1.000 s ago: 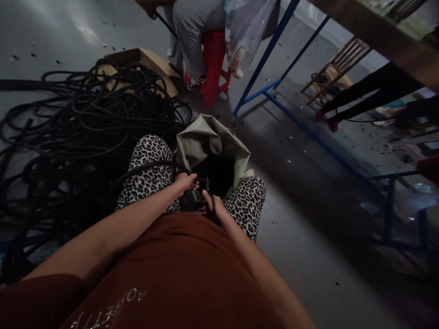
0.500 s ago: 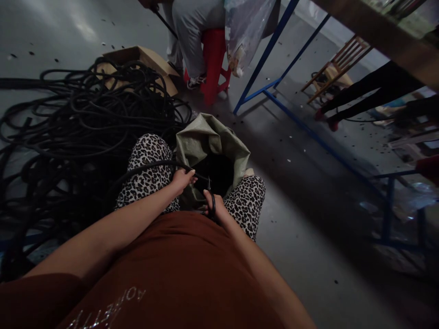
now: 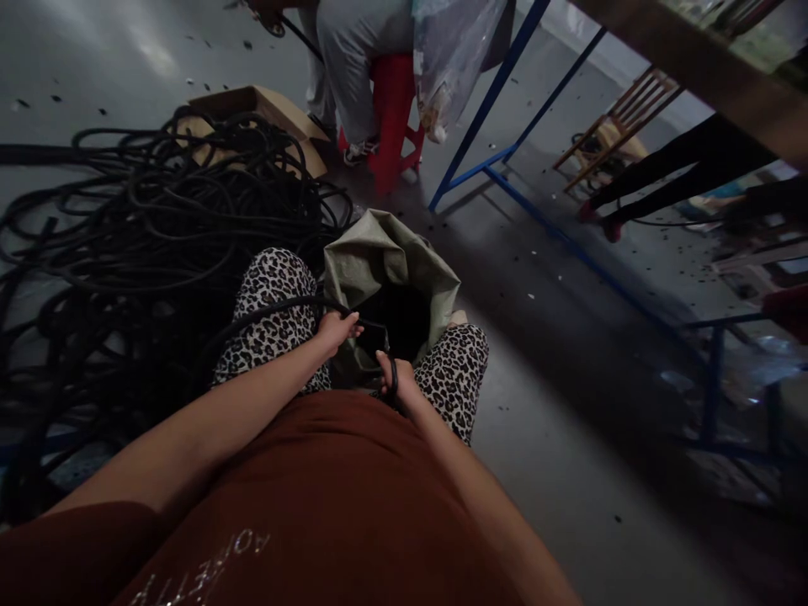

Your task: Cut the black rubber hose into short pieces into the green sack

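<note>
My left hand (image 3: 339,331) is closed around a black rubber cord (image 3: 278,305), which runs over my left thigh from the pile. The cord's end pokes out past my fingers above the mouth of a grey-green woven sack (image 3: 366,244). In my right hand (image 3: 397,376) is a pair of scissors (image 3: 394,380) with black handles; the blades point up at the cord's end. Whether the blades touch the cord is too dark to tell. The sack stands between my knees, and its inside is dark.
A large tangle of black cord (image 3: 151,210) lies on the left, partly over a cardboard box (image 3: 284,118). Ahead, a person in grey trousers (image 3: 353,50) sits on a red stool (image 3: 395,118). A blue table frame (image 3: 480,109) and a wooden chair (image 3: 612,126) stand at right.
The scissors and my right hand have shifted slightly at the cord's end. My left hand stays in place. At the top, the seated person's hand and tool have moved a little.
</note>
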Demonstrator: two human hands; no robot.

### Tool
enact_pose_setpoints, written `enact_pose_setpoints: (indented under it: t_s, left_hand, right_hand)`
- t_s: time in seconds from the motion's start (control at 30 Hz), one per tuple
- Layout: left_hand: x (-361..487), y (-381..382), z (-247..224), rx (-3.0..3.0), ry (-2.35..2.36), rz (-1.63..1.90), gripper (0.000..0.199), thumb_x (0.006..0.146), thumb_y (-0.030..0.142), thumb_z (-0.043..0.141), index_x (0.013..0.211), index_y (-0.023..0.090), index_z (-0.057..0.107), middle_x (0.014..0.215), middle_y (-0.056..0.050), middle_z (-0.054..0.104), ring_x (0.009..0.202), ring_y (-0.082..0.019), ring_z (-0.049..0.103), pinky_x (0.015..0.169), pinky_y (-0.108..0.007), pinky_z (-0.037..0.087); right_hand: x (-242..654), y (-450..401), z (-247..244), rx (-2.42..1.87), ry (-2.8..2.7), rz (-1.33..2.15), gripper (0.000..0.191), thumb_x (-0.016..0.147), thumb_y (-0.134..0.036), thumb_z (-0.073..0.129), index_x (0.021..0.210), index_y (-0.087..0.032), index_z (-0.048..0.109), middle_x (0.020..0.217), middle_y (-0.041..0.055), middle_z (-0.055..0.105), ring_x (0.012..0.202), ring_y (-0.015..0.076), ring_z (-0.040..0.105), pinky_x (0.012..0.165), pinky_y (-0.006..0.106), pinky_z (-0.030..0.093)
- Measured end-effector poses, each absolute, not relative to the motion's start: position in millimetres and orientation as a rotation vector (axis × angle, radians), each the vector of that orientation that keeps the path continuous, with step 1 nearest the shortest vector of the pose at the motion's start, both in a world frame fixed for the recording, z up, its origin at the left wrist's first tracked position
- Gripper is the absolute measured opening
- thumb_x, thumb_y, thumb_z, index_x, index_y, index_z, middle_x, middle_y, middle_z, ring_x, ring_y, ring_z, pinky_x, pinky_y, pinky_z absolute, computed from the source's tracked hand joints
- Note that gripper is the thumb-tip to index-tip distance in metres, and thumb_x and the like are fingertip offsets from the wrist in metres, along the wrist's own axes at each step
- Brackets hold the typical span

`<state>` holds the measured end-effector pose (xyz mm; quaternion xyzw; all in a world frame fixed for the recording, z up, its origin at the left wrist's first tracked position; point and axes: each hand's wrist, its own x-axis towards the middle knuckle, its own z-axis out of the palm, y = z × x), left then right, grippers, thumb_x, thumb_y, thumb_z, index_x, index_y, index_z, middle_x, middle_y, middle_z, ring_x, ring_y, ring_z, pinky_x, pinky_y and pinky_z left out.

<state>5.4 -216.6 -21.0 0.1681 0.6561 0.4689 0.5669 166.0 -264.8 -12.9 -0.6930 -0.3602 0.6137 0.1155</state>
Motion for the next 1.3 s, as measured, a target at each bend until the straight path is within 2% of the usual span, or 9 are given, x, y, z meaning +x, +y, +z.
enact_pose_setpoints:
  t_s: [0.37,1.0,1.3]
  left_hand:
    - [6.3,-213.9,-8.5,0.358,1.547,1.065,0.012,0.082,0.019,0.055,0.075,0.01,0.052,0.058,-0.005,0.062,0.051,-0.013,0.062,0.051,-0.023,0.05]
    - [15.1,-213.7,-3.0,0.378,1.562,0.938,0.014,0.076,0.022,0.056,0.067,0.013,0.05,0.052,-0.005,0.06,0.048,-0.016,0.062,0.046,-0.023,0.048]
    - [13.4,-212.8,-2.9,0.433,1.601,0.923,0.013,0.076,0.022,0.055,0.068,0.014,0.049,0.051,-0.003,0.058,0.049,-0.016,0.062,0.047,-0.024,0.049]
  right_hand:
    - [166.8,-268.3,-20.5,-1.887,-0.996,1.943,0.047,0.081,-0.061,0.05,0.083,-0.013,0.053,0.049,-0.0006,0.053,0.035,0.0104,0.051,0.036,0.02,0.043]
    - [168.1,-267.2,-36.8,-1.854,-0.982,1.92,0.046,0.082,-0.059,0.05,0.08,-0.014,0.054,0.052,0.0005,0.056,0.041,0.0102,0.054,0.041,0.019,0.045]
    - [168.8,-266.7,-28.8,-1.868,-1.017,1.932,0.046,0.082,-0.059,0.05,0.082,-0.013,0.055,0.054,0.0012,0.057,0.042,0.0117,0.055,0.042,0.021,0.044]
